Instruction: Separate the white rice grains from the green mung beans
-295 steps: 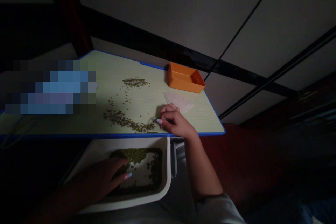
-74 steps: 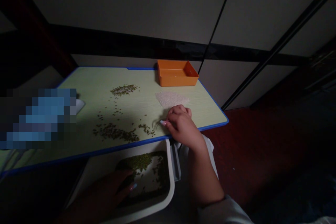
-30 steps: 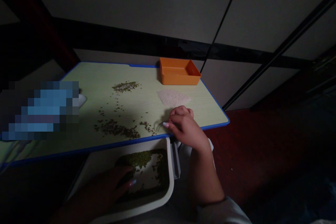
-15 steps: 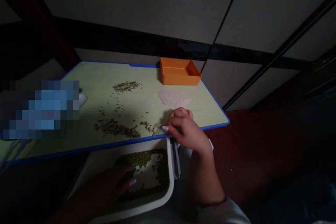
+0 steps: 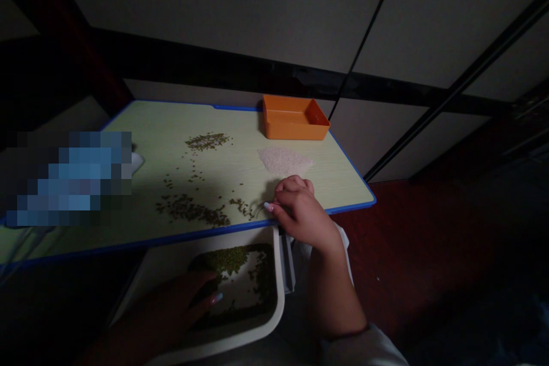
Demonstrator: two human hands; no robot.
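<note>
Right hand [image 5: 301,213] pinches thin thing [image 5: 259,207] by green grains [image 5: 219,217] | left hand [image 5: 186,294] loosely spread over white tub [image 5: 279,291]

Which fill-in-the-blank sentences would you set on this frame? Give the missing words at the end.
1. The hand reaching into the white tub is the person's ____ one.
2. The box at the far side of the table is coloured ____.
3. The pale heap lies ____ the box and the right hand.
4. The trim along the table's edge is coloured ____.

Missing words: left; orange; between; blue.
</note>
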